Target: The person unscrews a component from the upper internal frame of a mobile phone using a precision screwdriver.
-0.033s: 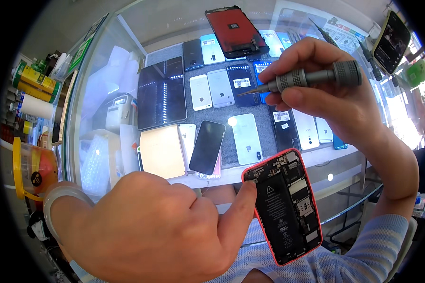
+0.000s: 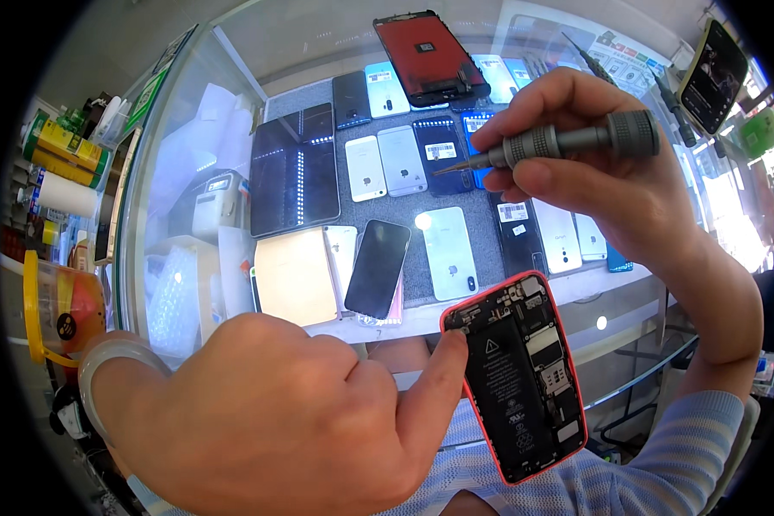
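A phone in a red-pink frame (image 2: 576, 404) lies with its insides bared, showing a long black battery (image 2: 505, 387) and a circuit board. My left hand (image 2: 275, 413) reaches in from the left, its index finger stretched out. That fingertip touches the phone's upper left corner, while the other fingers curl under, mostly hidden. Above and to the right, my right hand (image 2: 606, 163) grips a grey precision screwdriver (image 2: 542, 142) between thumb and fingers. The thin tip points left, held apart from the opened phone.
Under the glass lie several phones, a dark tablet (image 2: 294, 172) and a cream pad (image 2: 297, 277). A red-backed screen part (image 2: 428, 56) lies at the far side. Other tools (image 2: 672, 107) and a lit phone (image 2: 714, 77) are far right. A yellow-rimmed tub (image 2: 64, 310) stands left.
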Demonstrator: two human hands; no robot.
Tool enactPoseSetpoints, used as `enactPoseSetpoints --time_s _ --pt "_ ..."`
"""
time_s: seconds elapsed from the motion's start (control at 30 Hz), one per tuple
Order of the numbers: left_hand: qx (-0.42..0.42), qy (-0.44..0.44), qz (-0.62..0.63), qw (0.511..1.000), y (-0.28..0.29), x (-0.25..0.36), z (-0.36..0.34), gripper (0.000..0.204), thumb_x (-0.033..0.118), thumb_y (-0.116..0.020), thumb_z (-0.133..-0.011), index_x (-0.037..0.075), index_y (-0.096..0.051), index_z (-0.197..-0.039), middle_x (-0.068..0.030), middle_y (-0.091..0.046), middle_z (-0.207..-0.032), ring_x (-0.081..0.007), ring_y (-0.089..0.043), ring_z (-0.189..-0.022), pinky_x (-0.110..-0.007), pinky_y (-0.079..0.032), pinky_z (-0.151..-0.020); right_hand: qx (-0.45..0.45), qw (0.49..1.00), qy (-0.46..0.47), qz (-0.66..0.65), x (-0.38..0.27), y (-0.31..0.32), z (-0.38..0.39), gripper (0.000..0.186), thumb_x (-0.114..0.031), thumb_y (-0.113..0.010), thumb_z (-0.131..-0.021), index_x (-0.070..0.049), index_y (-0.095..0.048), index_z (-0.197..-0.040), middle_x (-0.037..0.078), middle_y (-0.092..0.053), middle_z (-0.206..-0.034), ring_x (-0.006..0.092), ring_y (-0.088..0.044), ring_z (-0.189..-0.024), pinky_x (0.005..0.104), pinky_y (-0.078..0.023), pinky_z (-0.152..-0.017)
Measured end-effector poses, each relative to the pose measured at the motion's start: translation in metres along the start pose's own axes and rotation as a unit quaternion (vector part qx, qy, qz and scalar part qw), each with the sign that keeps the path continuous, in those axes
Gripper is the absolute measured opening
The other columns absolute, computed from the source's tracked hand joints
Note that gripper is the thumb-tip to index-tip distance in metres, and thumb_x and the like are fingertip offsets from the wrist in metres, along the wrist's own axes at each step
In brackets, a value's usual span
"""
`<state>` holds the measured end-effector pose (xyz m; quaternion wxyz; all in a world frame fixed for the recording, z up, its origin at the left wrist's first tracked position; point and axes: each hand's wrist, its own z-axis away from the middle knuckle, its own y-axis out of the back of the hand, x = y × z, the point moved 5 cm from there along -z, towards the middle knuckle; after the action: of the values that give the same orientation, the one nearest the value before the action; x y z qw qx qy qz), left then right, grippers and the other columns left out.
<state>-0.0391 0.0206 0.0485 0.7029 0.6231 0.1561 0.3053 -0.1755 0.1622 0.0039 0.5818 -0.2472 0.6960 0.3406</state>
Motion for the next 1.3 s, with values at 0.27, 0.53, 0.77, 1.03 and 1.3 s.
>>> enactPoseSetpoints --time_s 0.27,0.53,0.77,1.03,1.3 --pt "0.013 -0.004 0.000 1.000 0.0026 -0.0044 -0.0001 0.066 0.035 -0.081 -0.058 0.000 -0.070 -0.112 0.0041 -0.041 -0.057 -0.0102 -0.047 -0.046 -0.028 -0.029 -0.039 0.006 1.000 -0.006 -0.003 0.0009 0.0002 0.0002 0.032 -0.014 -0.073 -0.088 0.000 -0.059 -0.112 0.014 -0.067 -0.112 0.0177 -0.070 -0.096 0.0298 -0.059 -0.086" --pt "0.050 0.026 0.011 0.998 0.0057 -0.0042 -0.0051 0.065 0.024 -0.080 -0.045 -0.004 -0.070 -0.103 -0.0105 -0.055 -0.110 -0.0241 -0.056 -0.083 -0.032 -0.048 -0.062 0.005 1.000 0.010 0.007 0.0004 0.0015 0.0006 0.031 -0.015 -0.074 -0.088 0.000 -0.059 -0.111 0.014 -0.068 -0.110 0.0171 -0.070 -0.095 0.0290 -0.059 -0.084" --pt "0.020 0.013 0.026 0.999 0.0071 -0.0078 -0.0039 0.067 0.024 -0.079 -0.044 -0.005 -0.069 -0.103 -0.0115 -0.056 -0.114 -0.0260 -0.057 -0.089 -0.034 -0.051 -0.070 0.003 0.999 0.014 0.029 0.0007 0.0019 0.0003 0.031 -0.015 -0.074 -0.088 0.000 -0.060 -0.111 0.016 -0.068 -0.110 0.0176 -0.071 -0.094 0.0292 -0.059 -0.083" --pt "0.013 0.003 0.034 0.999 0.0065 -0.0079 -0.0034 0.067 0.027 -0.077 -0.048 -0.007 -0.068 -0.105 -0.0127 -0.056 -0.115 -0.0264 -0.058 -0.088 -0.035 -0.052 -0.071 0.003 0.999 0.019 0.031 0.0002 0.0019 0.0009 0.031 -0.017 -0.074 -0.088 0.000 -0.059 -0.111 0.016 -0.068 -0.110 0.0182 -0.071 -0.095 0.0295 -0.060 -0.083" --pt "0.019 0.003 0.006 1.000 0.0078 -0.0051 0.0018 0.065 0.029 -0.076 -0.053 -0.004 -0.068 -0.109 -0.0132 -0.061 -0.119 -0.0265 -0.060 -0.089 -0.036 -0.052 -0.072 -0.003 0.999 0.032 0.036 0.0004 0.0020 0.0001 0.031 -0.019 -0.074 -0.089 -0.001 -0.059 -0.110 0.014 -0.068 -0.109 0.0184 -0.072 -0.095 0.0301 -0.061 -0.084"
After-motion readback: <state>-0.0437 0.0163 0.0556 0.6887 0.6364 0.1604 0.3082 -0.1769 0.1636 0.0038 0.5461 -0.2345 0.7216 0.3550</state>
